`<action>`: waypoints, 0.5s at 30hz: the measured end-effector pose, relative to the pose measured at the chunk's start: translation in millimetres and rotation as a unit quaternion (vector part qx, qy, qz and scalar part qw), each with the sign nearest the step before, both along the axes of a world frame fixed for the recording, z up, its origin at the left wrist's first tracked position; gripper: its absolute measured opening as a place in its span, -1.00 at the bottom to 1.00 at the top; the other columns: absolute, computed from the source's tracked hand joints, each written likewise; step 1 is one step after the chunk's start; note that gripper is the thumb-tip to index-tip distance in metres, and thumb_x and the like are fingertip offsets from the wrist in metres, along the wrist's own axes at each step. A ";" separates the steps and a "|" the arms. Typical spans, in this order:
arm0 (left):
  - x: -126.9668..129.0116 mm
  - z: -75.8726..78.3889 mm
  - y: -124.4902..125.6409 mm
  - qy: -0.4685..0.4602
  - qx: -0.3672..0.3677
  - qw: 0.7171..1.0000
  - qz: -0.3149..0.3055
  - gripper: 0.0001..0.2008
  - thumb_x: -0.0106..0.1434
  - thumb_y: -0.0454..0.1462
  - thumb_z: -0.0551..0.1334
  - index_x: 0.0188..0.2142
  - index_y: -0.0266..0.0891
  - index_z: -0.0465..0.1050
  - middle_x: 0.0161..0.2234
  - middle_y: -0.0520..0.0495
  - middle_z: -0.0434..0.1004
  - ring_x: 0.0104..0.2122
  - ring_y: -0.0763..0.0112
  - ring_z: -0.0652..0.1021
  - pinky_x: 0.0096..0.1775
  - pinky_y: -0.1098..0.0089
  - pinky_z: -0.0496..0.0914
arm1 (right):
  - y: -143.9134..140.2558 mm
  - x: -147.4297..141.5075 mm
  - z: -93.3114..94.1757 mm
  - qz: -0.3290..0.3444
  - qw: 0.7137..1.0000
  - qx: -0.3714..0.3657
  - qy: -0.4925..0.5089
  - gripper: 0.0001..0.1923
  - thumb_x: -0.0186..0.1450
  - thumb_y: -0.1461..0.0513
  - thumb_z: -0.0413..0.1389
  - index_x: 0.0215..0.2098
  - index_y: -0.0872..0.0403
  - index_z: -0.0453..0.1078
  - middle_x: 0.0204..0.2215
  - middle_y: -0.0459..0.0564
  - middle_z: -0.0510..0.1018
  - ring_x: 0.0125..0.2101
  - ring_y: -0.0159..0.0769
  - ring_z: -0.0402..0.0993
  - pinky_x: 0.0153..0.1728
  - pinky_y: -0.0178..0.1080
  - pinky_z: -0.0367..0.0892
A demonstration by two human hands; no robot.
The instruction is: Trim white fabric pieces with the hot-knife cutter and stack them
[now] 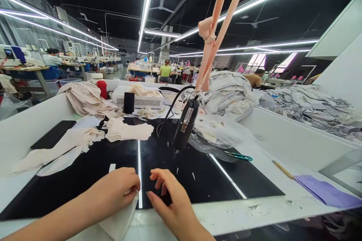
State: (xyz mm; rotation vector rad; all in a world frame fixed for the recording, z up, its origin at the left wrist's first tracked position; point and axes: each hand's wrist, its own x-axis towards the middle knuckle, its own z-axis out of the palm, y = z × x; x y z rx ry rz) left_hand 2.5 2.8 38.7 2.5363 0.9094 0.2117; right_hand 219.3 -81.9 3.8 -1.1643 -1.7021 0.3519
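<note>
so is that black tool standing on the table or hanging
Hanging: the black tool dangles tilted from pink fabric strips, its tip just above the black glass surface.

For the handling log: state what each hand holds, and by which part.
Left hand pinches a cream fabric piece at its upper edge; right hand holds nothing.

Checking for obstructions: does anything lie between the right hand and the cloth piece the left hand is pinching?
Nothing visible does. The right hand and the cloth piece under the left hand are separated only by bare black mat.
</note>
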 end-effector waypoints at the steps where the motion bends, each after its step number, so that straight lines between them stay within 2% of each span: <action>1: -2.6 5.2 0.9 -0.009 -0.024 1.000 0.007 -0.82 0.30 -0.45 0.21 -0.26 -0.18 0.56 -0.24 0.02 0.57 -0.24 0.35 0.56 -0.17 0.41 0.37 | 1.8 -7.5 -0.7 0.018 0.997 -0.077 0.017 -0.53 0.32 0.29 0.29 0.18 -0.07 0.49 -0.08 -0.01 0.68 -0.31 -0.30 0.57 -0.37 -0.31 0.45; 3: -8.5 15.7 2.2 -0.027 -0.058 0.998 0.028 -0.86 0.29 -0.42 0.23 -0.28 -0.18 0.53 -0.24 0.05 0.54 -0.24 0.36 0.54 -0.17 0.41 0.35 | 8.7 -23.4 1.3 0.045 0.976 -0.206 0.056 -0.40 0.25 0.24 0.36 0.26 -0.06 0.46 0.06 0.01 0.64 -0.37 -0.38 0.50 -0.40 -0.32 0.38; 5: -14.8 26.2 2.8 -0.046 -0.077 0.995 0.049 -0.89 0.27 -0.39 0.23 -0.32 -0.18 0.50 -0.25 0.06 0.52 -0.24 0.37 0.52 -0.17 0.42 0.33 | 17.7 -39.0 7.3 0.074 0.956 -0.275 0.070 -0.38 0.22 0.20 0.40 0.24 -0.05 0.47 0.06 -0.02 0.63 -0.41 -0.43 0.42 -0.38 -0.33 0.33; 7: -21.0 37.2 3.0 -0.061 -0.086 0.992 0.068 -0.92 0.26 -0.36 0.24 -0.35 -0.18 0.49 -0.24 0.07 0.51 -0.24 0.37 0.51 -0.17 0.42 0.32 | 26.6 -52.3 14.9 0.098 0.948 -0.299 0.054 -0.54 0.22 0.21 0.39 0.09 -0.01 0.55 -0.08 -0.09 0.65 -0.43 -0.45 0.35 -0.37 -0.34 0.28; 10: -30.7 53.6 3.9 -0.059 -0.098 0.989 0.098 -0.97 0.23 -0.31 0.28 -0.36 -0.18 0.49 -0.29 0.07 0.53 -0.27 0.37 0.51 -0.21 0.42 0.30 | 37.6 -64.7 23.7 0.111 0.946 -0.303 0.020 -0.86 0.33 0.25 0.25 -0.15 0.06 0.59 -0.32 -0.15 0.59 -0.47 -0.45 0.27 -0.42 -0.35 0.17; 12: -38.6 61.9 5.9 -0.058 -0.121 0.984 0.114 -0.96 0.23 -0.27 0.29 -0.36 -0.18 0.49 -0.37 0.09 0.53 -0.32 0.38 0.52 -0.26 0.42 0.30 | 44.2 -67.2 26.1 0.123 0.944 -0.305 0.006 -0.83 0.38 0.28 0.14 -0.19 0.06 0.60 -0.40 -0.16 0.54 -0.51 -0.45 0.28 -0.47 -0.35 0.13; 15: -51.5 66.9 12.9 -0.086 -0.168 0.974 0.129 -0.90 0.23 -0.21 0.29 -0.36 -0.18 0.47 -0.49 0.11 0.52 -0.42 0.39 0.55 -0.33 0.44 0.32 | 55.6 -63.7 26.7 0.139 0.932 -0.334 -0.015 -0.70 0.43 0.27 0.03 -0.10 0.04 0.63 -0.44 -0.17 0.53 -0.64 -0.48 0.30 -0.58 -0.38 0.13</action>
